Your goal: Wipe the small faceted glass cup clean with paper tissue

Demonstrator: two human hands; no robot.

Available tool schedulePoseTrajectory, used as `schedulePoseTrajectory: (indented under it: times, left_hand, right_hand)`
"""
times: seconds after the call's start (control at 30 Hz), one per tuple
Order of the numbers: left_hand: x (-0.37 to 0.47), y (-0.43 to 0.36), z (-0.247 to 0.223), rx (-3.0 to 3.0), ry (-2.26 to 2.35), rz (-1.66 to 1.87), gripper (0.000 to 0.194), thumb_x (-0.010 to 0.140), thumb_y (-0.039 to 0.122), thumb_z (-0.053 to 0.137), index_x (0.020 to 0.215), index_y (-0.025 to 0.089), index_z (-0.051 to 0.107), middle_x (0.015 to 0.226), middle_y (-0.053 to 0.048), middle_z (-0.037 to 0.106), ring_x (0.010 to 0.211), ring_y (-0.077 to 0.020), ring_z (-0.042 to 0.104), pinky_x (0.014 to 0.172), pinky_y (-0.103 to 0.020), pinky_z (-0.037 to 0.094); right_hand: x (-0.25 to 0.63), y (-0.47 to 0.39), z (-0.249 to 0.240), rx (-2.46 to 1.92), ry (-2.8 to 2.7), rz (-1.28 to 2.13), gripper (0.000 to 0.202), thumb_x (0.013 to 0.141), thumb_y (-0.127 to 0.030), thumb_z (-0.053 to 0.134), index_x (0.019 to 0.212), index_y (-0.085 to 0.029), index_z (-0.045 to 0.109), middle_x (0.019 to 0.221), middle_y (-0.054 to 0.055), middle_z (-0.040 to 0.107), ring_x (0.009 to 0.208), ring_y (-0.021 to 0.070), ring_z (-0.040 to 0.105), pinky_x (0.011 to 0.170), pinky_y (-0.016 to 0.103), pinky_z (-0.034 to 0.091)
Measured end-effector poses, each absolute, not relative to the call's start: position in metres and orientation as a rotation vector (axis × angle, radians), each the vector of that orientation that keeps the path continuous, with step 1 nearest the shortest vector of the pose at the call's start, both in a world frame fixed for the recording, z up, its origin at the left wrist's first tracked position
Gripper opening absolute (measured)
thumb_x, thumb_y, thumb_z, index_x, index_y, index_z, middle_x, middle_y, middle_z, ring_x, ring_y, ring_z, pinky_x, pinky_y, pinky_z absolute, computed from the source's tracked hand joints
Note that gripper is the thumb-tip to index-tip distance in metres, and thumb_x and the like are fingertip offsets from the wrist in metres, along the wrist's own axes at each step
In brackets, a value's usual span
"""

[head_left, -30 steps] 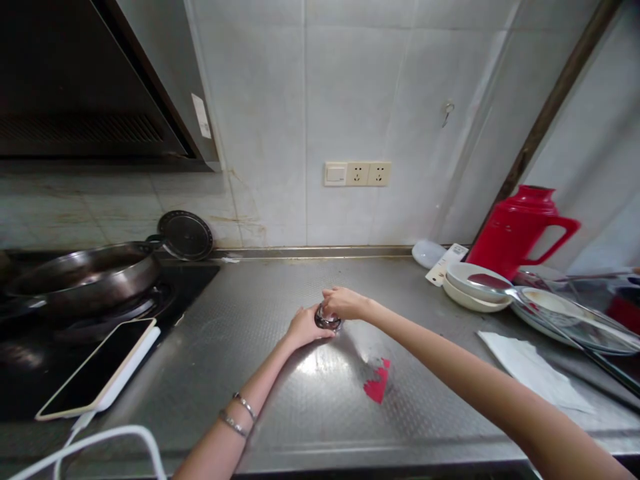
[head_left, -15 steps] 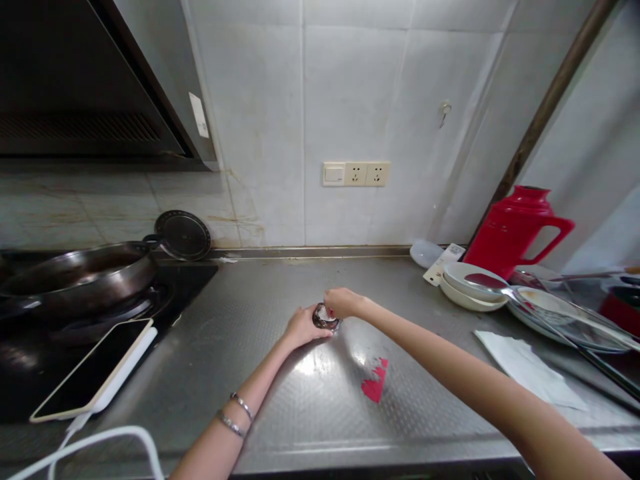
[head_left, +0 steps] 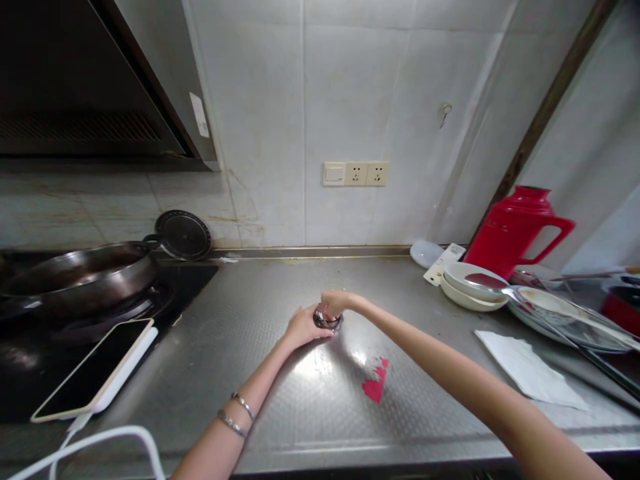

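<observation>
A small round container [head_left: 329, 323] with a dark, shiny rim stands on the steel counter [head_left: 240, 373]. My left hand [head_left: 303, 328] is wrapped round its left side, thumb along the near edge. From the right, my right hand [head_left: 334, 304] reaches into its opening with the fingers bunched downward. The fingertips are hidden inside, so what they hold, if anything, does not show. Nearer to me lies a torn red scrap [head_left: 376, 381], flat on the counter.
On the left, a pan [head_left: 80, 273] sits on the stove, with a phone [head_left: 95, 370] and white cable in front. To the right are stacked bowls [head_left: 473, 300], a folded white tissue [head_left: 530, 370], a plate with utensils [head_left: 565, 320] and a red thermos [head_left: 515, 230].
My right hand has shifted slightly left and down, deeper into the container's opening. A white patch seen inside the container before is now hidden. My left hand keeps its hold.
</observation>
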State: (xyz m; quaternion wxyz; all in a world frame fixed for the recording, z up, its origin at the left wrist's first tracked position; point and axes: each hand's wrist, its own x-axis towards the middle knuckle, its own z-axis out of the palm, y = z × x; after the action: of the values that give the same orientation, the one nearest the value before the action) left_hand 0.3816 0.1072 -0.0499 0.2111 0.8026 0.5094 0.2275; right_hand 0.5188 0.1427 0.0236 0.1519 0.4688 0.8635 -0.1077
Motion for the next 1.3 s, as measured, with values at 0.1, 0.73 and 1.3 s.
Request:
schedulePoseTrajectory:
  times: [0.1, 0.73, 1.3]
  left_hand:
    - [0.381, 0.108, -0.051, 2.239, 1.41, 0.628, 0.063, 0.055, 0.045, 0.08, 0.112, 0.022, 0.062, 0.106, -0.005, 0.071, 0.1, -0.0284, 0.064, 0.089, -0.036, 0.045]
    - [0.396, 0.111, -0.062, 2.198, 1.401, 0.802, 0.066, 0.048, 0.045, 0.084, 0.101, 0.019, 0.057, 0.106, -0.008, 0.066, 0.102, -0.0283, 0.058, 0.087, -0.037, 0.044]
    - [0.396, 0.096, -0.047, 2.213, 1.182, 0.983, 0.077, 0.058, 0.017, 0.075, 0.126, 0.022, 0.042, 0.13, -0.009, 0.052, 0.121, -0.0249, 0.05, 0.105, -0.037, 0.037]
  right_hand:
    - [0.521, 0.145, 0.019, 1.413, 2.483, -0.404, 0.021, 0.065, -0.013, 0.061, 0.08, -0.01, 0.076, 0.069, 0.005, 0.071, 0.061, 0.0137, 0.06, 0.049, 0.019, 0.036]
    - [0.574, 0.118, 0.015, 0.862, 3.05, 0.223, 0.015, 0.082, -0.01, 0.058, 0.086, -0.018, 0.07, 0.086, 0.007, 0.065, 0.09, 0.0201, 0.048, 0.072, 0.027, 0.037]
    - [0.595, 0.116, 0.011, 0.417, 2.896, 0.737, 0.016, 0.09, -0.013, 0.053, 0.08, -0.016, 0.065, 0.104, 0.007, 0.063, 0.102, 0.0194, 0.048, 0.069, 0.03, 0.034]
